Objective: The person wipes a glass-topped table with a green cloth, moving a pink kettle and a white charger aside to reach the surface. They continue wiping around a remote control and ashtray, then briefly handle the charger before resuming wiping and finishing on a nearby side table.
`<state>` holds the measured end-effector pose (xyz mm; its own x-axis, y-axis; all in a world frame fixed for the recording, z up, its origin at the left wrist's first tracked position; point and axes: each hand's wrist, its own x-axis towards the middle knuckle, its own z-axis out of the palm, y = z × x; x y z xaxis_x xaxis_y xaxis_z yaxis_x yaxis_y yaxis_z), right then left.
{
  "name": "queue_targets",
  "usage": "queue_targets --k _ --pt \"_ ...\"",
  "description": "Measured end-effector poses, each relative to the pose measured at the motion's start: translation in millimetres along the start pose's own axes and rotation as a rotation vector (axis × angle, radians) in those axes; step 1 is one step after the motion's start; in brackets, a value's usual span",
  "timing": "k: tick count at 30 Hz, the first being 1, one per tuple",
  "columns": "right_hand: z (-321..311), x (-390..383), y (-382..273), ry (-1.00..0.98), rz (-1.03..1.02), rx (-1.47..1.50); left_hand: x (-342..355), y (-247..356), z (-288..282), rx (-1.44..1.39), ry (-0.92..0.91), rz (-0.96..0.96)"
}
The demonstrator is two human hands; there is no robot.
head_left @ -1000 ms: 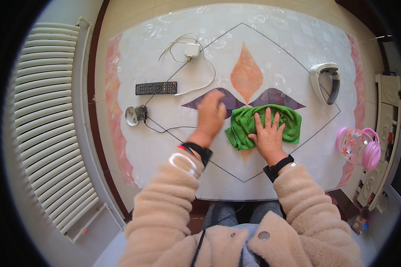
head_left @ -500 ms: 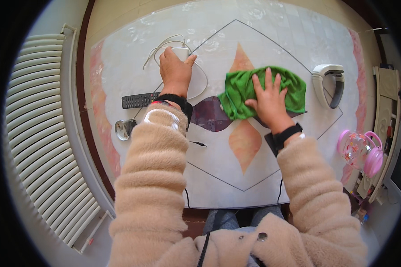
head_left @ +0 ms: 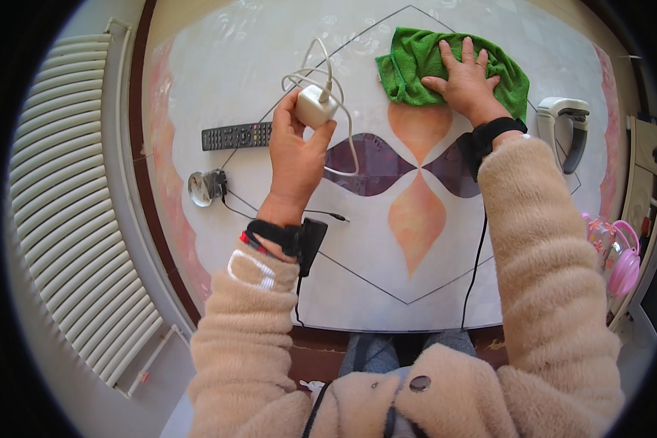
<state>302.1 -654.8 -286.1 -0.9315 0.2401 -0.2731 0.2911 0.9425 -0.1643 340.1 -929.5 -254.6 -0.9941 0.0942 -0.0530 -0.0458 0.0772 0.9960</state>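
My left hand is closed around a white charger block, held above the table between thumb and fingers. A white cable runs from the block in loose loops, partly above it and partly down beside my hand. My right hand lies flat with spread fingers on a crumpled green cloth at the far right of the table. Left of my left hand is a black remote control, its right end close to my fingers.
A round clear object with a black part and thin black cord lies at the table's left. A white and grey loop-shaped device stands right of the cloth. Beyond the right edge is a pink-handled clear container. A white radiator lines the left wall.
My left hand has taken hold of the charger and lifted it toward me, its cable trailing along. My right hand and the green cloth have slid farther away and to the right.
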Motion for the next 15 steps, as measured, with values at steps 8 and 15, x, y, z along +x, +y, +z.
queue_targets --k 8,15 --pt "20 -106 3 0.012 -0.353 -0.005 -76 37 -14 -0.661 0.017 -0.402" --pt "26 -261 15 -0.192 -0.534 0.029 -115 46 -41 -1.085 -0.059 -0.518"
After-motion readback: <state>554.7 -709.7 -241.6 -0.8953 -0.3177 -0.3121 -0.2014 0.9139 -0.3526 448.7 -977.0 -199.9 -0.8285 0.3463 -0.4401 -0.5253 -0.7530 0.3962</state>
